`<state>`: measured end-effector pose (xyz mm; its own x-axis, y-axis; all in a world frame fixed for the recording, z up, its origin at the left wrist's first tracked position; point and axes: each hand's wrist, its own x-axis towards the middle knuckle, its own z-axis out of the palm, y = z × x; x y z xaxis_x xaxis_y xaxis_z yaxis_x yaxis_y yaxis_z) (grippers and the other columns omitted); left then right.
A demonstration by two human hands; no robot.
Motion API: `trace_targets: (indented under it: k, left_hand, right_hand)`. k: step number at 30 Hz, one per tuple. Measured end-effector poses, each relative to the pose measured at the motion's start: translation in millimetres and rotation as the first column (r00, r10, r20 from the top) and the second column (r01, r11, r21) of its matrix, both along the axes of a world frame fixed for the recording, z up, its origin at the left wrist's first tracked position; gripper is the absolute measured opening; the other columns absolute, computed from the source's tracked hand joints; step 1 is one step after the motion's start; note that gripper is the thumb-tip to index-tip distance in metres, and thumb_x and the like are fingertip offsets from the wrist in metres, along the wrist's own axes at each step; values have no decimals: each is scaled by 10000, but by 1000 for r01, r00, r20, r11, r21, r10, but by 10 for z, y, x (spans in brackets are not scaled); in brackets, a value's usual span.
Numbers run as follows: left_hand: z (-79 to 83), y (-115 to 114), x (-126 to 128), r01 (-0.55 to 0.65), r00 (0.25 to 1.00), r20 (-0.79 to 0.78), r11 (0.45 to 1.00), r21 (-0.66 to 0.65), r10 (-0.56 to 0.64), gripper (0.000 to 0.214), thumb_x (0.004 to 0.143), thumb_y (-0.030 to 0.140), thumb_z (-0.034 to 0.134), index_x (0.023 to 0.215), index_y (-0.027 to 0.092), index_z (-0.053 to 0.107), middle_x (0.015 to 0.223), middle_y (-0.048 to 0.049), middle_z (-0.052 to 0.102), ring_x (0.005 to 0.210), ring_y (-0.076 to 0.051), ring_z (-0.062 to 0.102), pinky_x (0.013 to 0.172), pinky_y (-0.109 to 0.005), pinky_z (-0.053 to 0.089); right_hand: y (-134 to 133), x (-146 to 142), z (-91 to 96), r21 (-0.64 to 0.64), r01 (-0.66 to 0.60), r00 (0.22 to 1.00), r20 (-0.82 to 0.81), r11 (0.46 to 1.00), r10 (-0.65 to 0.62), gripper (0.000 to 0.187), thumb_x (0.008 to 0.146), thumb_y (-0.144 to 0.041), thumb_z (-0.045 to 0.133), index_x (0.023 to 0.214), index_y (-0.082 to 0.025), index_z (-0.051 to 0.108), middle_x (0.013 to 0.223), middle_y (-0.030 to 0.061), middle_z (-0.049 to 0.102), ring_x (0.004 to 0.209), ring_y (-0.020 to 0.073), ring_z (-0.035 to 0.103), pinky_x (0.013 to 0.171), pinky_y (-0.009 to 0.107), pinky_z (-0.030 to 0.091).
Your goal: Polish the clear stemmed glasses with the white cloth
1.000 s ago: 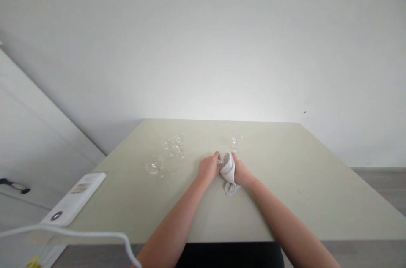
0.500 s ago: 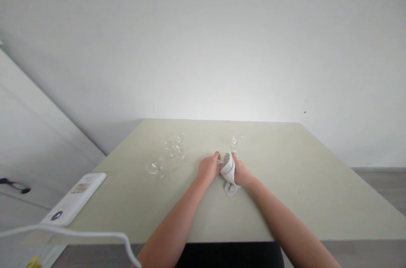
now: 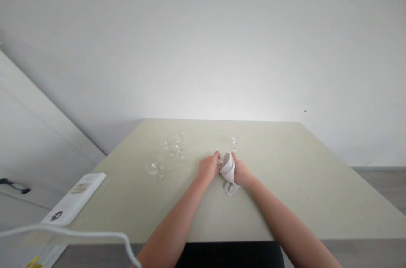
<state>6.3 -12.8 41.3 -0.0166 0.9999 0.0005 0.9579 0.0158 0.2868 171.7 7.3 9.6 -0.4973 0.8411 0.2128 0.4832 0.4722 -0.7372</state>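
Observation:
Near the middle of the table, my left hand is closed round a small clear glass, most of it hidden by the fingers and the cloth. My right hand grips a white cloth pressed against the glass, its loose end hanging down toward the tabletop. Just beyond the right hand stands a clear stemmed glass. To the left, several stemmed glasses stand in a cluster, and a larger stemmed glass is closer to me.
The pale table meets a white wall at its back edge. A white flat device lies at the table's left edge. A white cable crosses the lower left, beside a white cabinet door with a dark handle.
Both hands keep their hold on the glass and cloth, with hardly any visible movement. The other glasses have stayed where they were.

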Motion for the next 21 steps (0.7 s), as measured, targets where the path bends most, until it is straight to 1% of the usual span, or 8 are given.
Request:
trace_targets:
  k: [4, 8, 13, 21]
  left_hand:
    - [6, -3, 3, -3, 1000, 1, 1000, -7, 3, 232, 897, 362, 551, 1111, 275, 531, 895, -22, 703, 906, -189, 663, 729, -257, 404]
    - [-45, 20, -13, 17, 1000, -12, 1000, 26, -16, 222, 900, 359, 543, 1108, 279, 534, 877, -16, 701, 869, -185, 663, 708, -255, 401]
    - [-96, 43, -33, 39, 999, -22, 998, 47, -38, 227, 903, 371, 540, 1107, 273, 532, 866, -23, 703, 844, -189, 665, 687, -258, 397]
    - [-109, 46, -45, 48, 999, -27, 997, 52, -47, 233, 895, 372, 558, 1104, 274, 527, 877, -21, 710, 851, -189, 672, 675, -255, 392]
  right_hand:
    - [-1, 1, -4, 25, 7, 1000, 7, 1000, -7, 423, 790, -357, 628, 1102, -213, 382, 776, 32, 654, 711, 242, 663, 578, 281, 414]
    - [-5, 1, -5, 34, 13, 1000, 13, 999, -14, 424, 794, -380, 631, 1097, -224, 378, 790, 30, 653, 722, 239, 665, 587, 281, 418]
    - [-3, 3, -6, 21, 5, 1000, 11, 1000, -5, 427, 792, -358, 626, 1107, -219, 373, 801, 32, 655, 720, 234, 668, 598, 281, 418]
    - [1, 1, -15, 13, 7, 1000, 13, 1000, -8, 424, 785, -323, 630, 1106, -216, 374, 793, 37, 664, 717, 243, 675, 586, 277, 413]
